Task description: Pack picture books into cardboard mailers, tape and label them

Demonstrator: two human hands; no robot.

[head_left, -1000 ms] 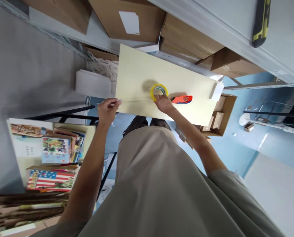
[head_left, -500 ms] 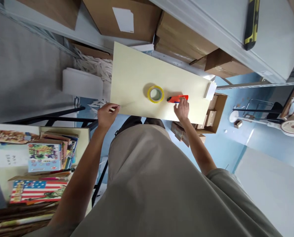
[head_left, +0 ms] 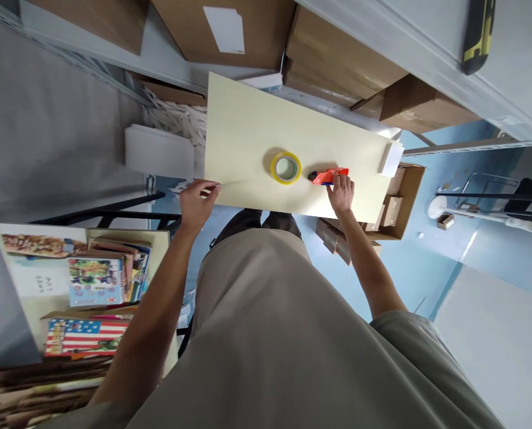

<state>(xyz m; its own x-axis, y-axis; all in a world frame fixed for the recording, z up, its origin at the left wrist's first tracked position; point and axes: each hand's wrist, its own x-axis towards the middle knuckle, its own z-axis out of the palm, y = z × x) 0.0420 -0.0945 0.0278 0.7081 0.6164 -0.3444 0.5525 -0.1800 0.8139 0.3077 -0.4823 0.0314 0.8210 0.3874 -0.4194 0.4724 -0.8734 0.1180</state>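
A red tape dispenser lies on the pale cream tabletop, its dark end pointing left. My right hand is closed on the dispenser's right part, its fingers over the red body. To the left of the dispenser, a roll of clear yellowish tape rests flat on its side. My left hand is at the tabletop's near left corner, thumb and fingertips pinched together. Whatever is between those fingertips is too small to name.
A white block-shaped item sits at the tabletop's right end. Cardboard boxes fill the shelf behind. A yellow-black cutter lies on the upper shelf. Picture books are on a stand at left; an open carton stands at right.
My right hand has closed further onto the red dispenser, which has turned slightly. My left hand stays pinched at the tabletop's corner. The whole view has shifted a little.
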